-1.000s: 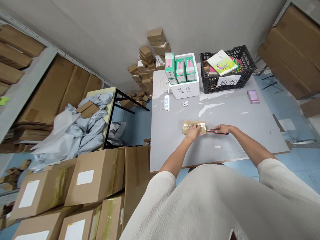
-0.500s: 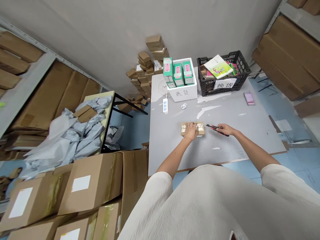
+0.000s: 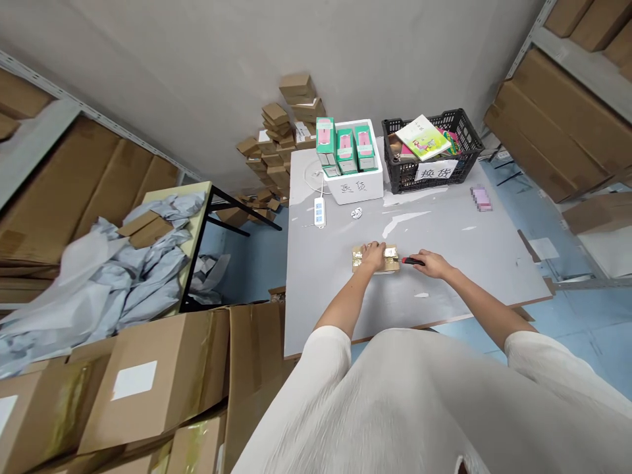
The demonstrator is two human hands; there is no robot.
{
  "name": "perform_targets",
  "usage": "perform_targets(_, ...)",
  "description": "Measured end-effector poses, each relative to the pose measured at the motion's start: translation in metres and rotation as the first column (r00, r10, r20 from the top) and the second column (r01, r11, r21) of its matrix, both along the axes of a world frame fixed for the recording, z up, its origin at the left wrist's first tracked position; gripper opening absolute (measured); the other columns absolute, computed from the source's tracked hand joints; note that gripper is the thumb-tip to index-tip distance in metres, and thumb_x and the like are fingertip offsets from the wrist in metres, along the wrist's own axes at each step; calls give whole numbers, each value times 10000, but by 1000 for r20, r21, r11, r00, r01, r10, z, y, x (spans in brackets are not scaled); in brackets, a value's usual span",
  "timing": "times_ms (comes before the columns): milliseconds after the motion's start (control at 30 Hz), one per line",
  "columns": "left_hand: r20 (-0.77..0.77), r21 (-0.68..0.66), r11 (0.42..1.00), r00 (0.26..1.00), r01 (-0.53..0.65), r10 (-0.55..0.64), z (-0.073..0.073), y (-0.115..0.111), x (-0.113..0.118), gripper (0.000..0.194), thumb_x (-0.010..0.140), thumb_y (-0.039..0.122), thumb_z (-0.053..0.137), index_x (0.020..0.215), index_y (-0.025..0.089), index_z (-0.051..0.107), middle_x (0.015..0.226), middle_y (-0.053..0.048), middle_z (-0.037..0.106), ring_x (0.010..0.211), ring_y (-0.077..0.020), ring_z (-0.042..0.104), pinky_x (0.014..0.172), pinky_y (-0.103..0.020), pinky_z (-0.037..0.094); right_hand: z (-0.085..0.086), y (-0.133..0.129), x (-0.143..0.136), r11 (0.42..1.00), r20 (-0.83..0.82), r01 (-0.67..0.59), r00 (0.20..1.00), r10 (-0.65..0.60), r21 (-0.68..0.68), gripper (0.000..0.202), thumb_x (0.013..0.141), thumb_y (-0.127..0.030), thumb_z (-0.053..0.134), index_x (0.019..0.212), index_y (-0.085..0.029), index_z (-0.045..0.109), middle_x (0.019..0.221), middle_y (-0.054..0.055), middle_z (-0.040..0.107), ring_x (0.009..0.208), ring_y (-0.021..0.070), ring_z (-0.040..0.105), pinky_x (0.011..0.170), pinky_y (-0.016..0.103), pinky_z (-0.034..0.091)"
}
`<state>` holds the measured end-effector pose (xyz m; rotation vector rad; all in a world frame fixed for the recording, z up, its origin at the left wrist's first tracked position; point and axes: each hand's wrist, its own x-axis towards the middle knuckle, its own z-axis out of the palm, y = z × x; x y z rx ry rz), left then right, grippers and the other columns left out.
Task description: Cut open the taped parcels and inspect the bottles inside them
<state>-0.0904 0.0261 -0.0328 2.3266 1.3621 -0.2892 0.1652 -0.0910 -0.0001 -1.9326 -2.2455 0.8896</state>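
A small cardboard box [image 3: 392, 265] with shiny tape across its top lies on the grey table. My left hand [image 3: 373, 255] grips it from above, fingers over the top. In my right hand [image 3: 431, 263] is a utility knife [image 3: 413, 261], black and red, with the fingers wrapped round its handle. The knife's front end is at the right end of the box, level with the tape line; whether the blade touches the cardboard I cannot tell.
Behind the box stand a white foam box [image 3: 355, 189] holding green-and-pink cartons and a black crate [image 3: 402, 172] with books. A power strip [image 3: 320, 212] lies at the table's left. Large cardboard boxes [image 3: 162, 368] are stacked left, near a side table [image 3: 196, 240] with grey mailing bags.
My right hand has brought the knife left to the box's end and turned it, so it lies more level. My left hand stays on the box. The whole view has shifted slightly.
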Motion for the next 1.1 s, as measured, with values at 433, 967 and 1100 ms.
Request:
perform_targets(433, 68, 31, 999, 997, 30, -32, -7, -20, -8, 575, 1112, 285, 311, 1683, 237, 361, 1673, -173, 458, 1634, -345, 282, 1328, -610, 183, -8, -7, -14, 995, 3, 97, 995, -97, 30, 457, 1055, -352, 603, 1506, -325, 674, 1229, 86, 713, 1116, 255, 698, 872, 299, 509)
perform_targets(967, 117, 64, 998, 993, -9, 2, -9, -29, -10, 589, 1095, 251, 319, 1681, 240, 371, 1654, -176, 470, 1640, -337, 279, 1344, -615, 157, -24, -12, -11, 986, 74, 82, 993, -94, 147, 496, 1062, -370, 528, 1542, -308, 638, 1287, 126, 693, 1138, 300, 635, 923, 367, 496)
perform_targets(1100, 112, 77, 997, 993, -31, 22, -13, -31, -10, 590, 1096, 268, 319, 1684, 246, 369, 1665, -172, 466, 1650, -342, 263, 1344, -626, 156, -28, -13, -9, 983, 52, 91, 994, -100, 159, 497, 1070, -384, 510, 1544, -300, 634, 1283, 129, 691, 1146, 301, 631, 914, 361, 492)
